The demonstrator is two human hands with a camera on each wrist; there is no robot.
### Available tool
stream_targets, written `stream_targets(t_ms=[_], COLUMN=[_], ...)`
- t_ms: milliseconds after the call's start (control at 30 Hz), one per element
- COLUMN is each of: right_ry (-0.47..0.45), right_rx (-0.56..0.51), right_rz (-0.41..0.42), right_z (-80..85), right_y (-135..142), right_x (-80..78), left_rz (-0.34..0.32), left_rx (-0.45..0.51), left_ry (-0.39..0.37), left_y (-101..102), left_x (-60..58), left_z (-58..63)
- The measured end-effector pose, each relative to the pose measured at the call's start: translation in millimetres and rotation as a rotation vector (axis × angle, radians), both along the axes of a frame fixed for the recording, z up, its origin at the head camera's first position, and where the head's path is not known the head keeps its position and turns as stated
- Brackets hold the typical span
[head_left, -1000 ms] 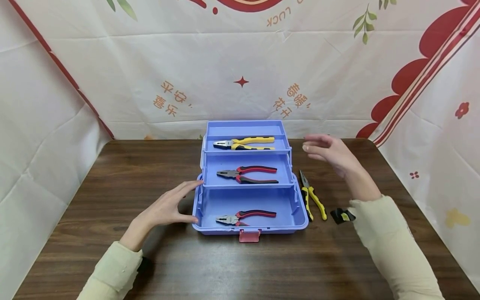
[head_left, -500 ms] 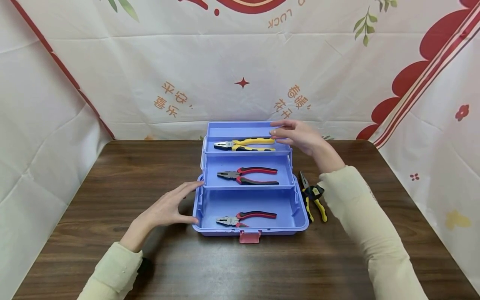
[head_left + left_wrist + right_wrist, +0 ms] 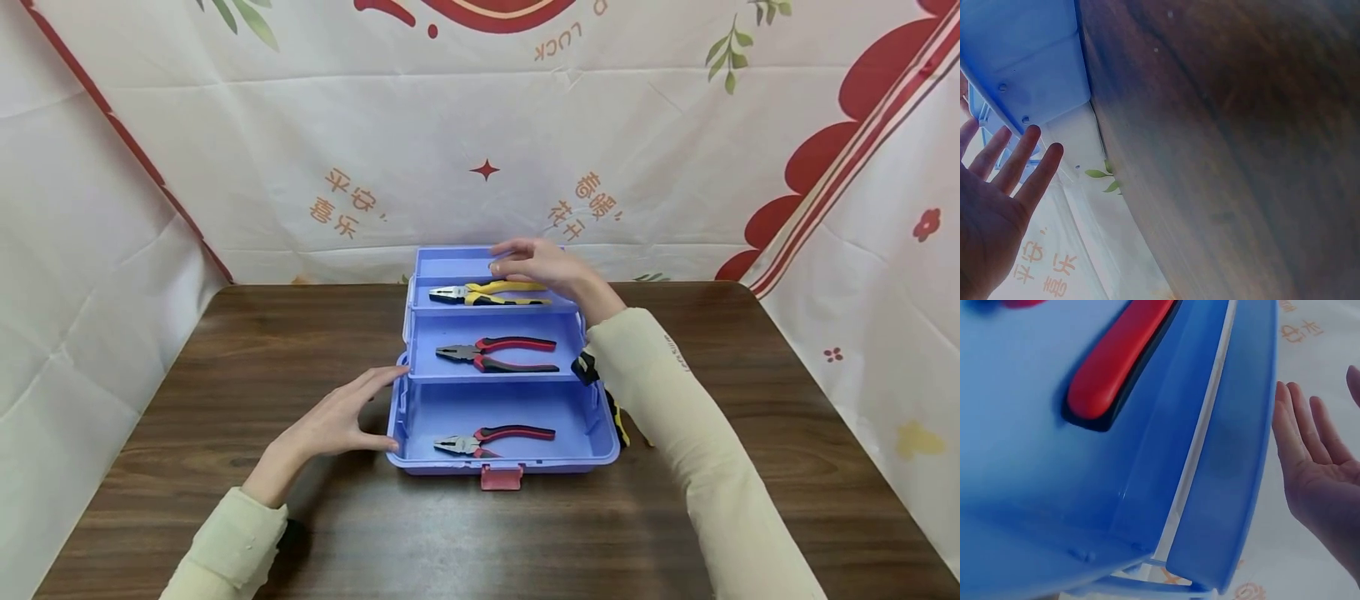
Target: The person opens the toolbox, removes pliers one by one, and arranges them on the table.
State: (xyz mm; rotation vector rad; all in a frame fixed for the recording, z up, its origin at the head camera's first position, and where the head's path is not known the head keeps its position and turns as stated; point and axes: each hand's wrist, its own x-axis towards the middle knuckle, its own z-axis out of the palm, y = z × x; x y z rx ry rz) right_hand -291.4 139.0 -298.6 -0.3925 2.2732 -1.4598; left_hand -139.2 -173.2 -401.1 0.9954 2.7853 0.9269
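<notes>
A blue toolbox (image 3: 498,400) stands unfolded, its two trays stepped up behind the base. With fingers spread, my left hand (image 3: 333,421) has its fingertips at the box's left rim. My right hand (image 3: 543,262) reaches over the upper tray (image 3: 450,265), and nothing shows in its extended fingers in the right wrist view. Just below it lie combination pliers with yellow handles (image 3: 452,294), overlapped a little by the hand. Pliers with red and black handles (image 3: 465,353) lie in the middle tray, their handle (image 3: 1116,362) large in the right wrist view. Similar pliers (image 3: 456,445) lie in the base.
Right of the box, the yellow handle of long-nose pliers (image 3: 618,421) shows on the brown wooden table (image 3: 337,542), mostly covered by the right sleeve (image 3: 660,392). A red latch (image 3: 501,477) hangs at the box front. A printed white cloth (image 3: 450,108) stands behind.
My right hand has moved left from beside the box to above the upper tray, its sleeve now covering most of the long-nose pliers. My left hand stays at the rim.
</notes>
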Motion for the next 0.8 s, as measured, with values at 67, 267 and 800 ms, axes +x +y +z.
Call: stream_targets(t_ms=[67,267,800], right_ry=[0.040,0.064,0.141], right_rx=[0.078,0.183,0.238], right_rz=[0.015,0.046,0.111], right_z=[-0.7,0.1,-2.0], right_y=[-1.5,-3.3,-8.9], right_x=[-2.3,-7.8,-12.2], left_rz=[-0.002,-0.003,-0.019], left_rx=[0.000,0.006,0.015], left_ry=[0.001,0.005,0.007], left_y=[0.1,-0.1,-2.1], left_x=[0.0,-1.5,-1.8], left_z=[-0.8,-1.6,-3.2])
